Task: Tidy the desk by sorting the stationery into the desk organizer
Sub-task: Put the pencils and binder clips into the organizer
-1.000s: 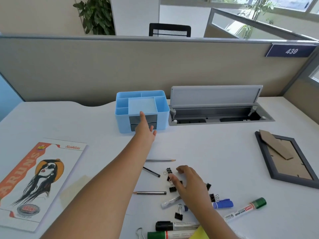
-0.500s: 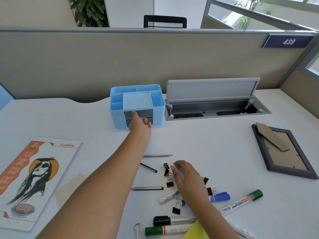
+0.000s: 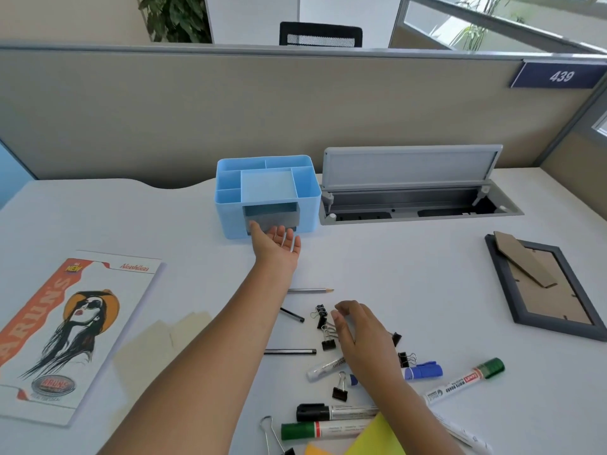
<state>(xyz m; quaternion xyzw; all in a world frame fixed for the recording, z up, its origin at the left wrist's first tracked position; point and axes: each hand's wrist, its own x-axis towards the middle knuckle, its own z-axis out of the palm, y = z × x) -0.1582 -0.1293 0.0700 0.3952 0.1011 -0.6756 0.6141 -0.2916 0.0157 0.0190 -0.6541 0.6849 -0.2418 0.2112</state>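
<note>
The light blue desk organizer (image 3: 230,192) stands at the back of the white desk. Its upper grey drawer (image 3: 271,217) is slid partly out. My left hand (image 3: 276,247) is palm up at the drawer's front, thumb on its lower left corner and fingers curled under it. My right hand (image 3: 359,333) hovers over several black binder clips (image 3: 321,315), thumb and forefinger apart beside one clip's wire (image 3: 328,341). Pencils (image 3: 310,290) lie between the hands. Whiteboard markers (image 3: 466,379) and a blue cap (image 3: 423,371) are scattered near my right forearm.
A magazine (image 3: 75,323) and beige sticky notes (image 3: 157,339) lie at left. A face-down picture frame (image 3: 545,287) is at right. An open cable tray (image 3: 417,205) sits right of the organizer. Yellow paper (image 3: 377,438) and a large clip (image 3: 272,435) are at the front edge.
My left hand turned palm up and drew the upper grey drawer partly out of the organizer. My right hand stayed over the binder clips.
</note>
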